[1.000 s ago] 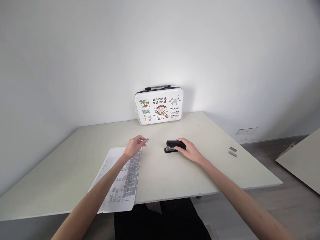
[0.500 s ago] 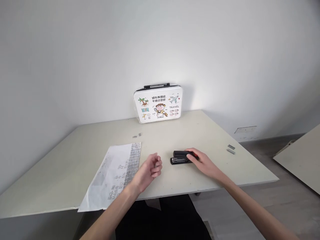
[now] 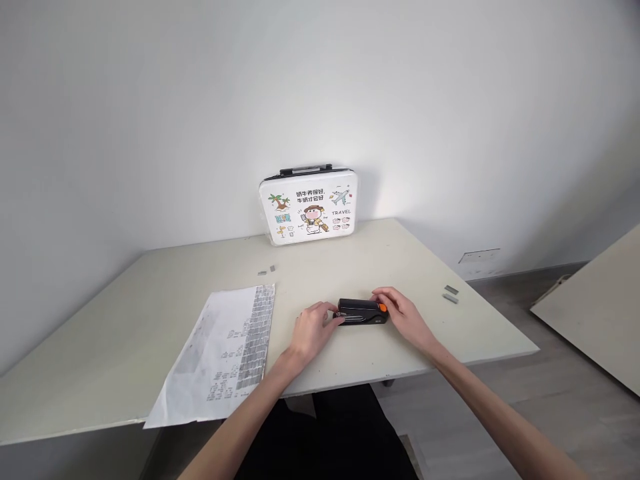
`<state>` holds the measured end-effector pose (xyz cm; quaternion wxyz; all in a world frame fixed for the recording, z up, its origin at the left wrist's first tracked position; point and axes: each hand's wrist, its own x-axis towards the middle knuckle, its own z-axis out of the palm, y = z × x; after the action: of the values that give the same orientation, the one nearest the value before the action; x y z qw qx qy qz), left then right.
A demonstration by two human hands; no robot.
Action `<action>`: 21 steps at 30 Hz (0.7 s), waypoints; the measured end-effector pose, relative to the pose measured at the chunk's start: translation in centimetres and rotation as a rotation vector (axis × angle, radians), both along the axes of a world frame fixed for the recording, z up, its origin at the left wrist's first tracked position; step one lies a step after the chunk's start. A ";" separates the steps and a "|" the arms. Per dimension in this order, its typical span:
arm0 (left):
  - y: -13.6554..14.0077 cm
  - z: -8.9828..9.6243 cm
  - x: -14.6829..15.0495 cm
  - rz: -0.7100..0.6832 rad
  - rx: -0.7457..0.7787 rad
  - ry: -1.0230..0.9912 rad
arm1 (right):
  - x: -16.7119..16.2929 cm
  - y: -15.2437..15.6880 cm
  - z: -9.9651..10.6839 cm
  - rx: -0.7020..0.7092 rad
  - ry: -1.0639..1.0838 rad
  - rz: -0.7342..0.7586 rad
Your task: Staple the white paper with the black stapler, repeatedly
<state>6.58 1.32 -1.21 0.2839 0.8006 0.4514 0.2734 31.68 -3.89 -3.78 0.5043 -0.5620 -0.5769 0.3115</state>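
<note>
A black stapler (image 3: 359,311) with an orange piece at its right end lies on the pale table (image 3: 400,267). My left hand (image 3: 313,330) pinches the stapler's left end between thumb and fingers. At the other end, my right hand (image 3: 403,317) has its thumb and fingers closed around the part by the orange piece. Left of my left hand lies a printed paper sheet (image 3: 213,347), its lower edge reaching over the table's front edge.
A white case (image 3: 309,207) with cartoon pictures leans on the wall at the back. Small grey staple strips lie in two places: one pair (image 3: 267,271) above the paper, another pair (image 3: 451,294) near the right edge. A white panel (image 3: 595,300) stands at far right.
My left hand has moved right and taken hold of the stapler's left end. My right hand has shifted to its right end, uncovering the orange piece. The camera view has shifted slightly.
</note>
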 end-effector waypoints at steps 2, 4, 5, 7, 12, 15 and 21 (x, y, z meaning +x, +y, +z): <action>0.2 0.1 0.0 -0.002 -0.006 0.003 | -0.3 -0.3 0.5 -0.009 0.012 0.011; 0.3 0.3 -0.3 -0.009 -0.022 0.008 | -0.6 -0.7 0.9 -0.026 -0.026 0.051; 0.4 0.5 -0.5 -0.011 -0.033 0.011 | -0.8 -0.9 1.0 -0.032 -0.068 0.075; 0.5 0.9 -1.3 -0.014 -0.061 0.014 | -1.0 -1.1 1.1 -0.030 -0.152 0.115; 1.1 1.6 -4.3 0.018 -0.170 -0.029 | -1.1 -1.1 1.1 -0.025 -0.189 0.142; 1.4 1.9 -5.9 0.066 -0.287 -0.116 | -1.2 -1.1 1.2 -0.032 -0.210 0.136; 2.1 3.4 -7.6 0.101 -0.615 -0.439 | -1.3 -1.3 1.5 -0.030 -0.212 0.134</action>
<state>-1.05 3.41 2.24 0.5869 0.5772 0.4797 0.3038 30.38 -5.23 -2.30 0.4102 -0.5595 -0.6585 0.2919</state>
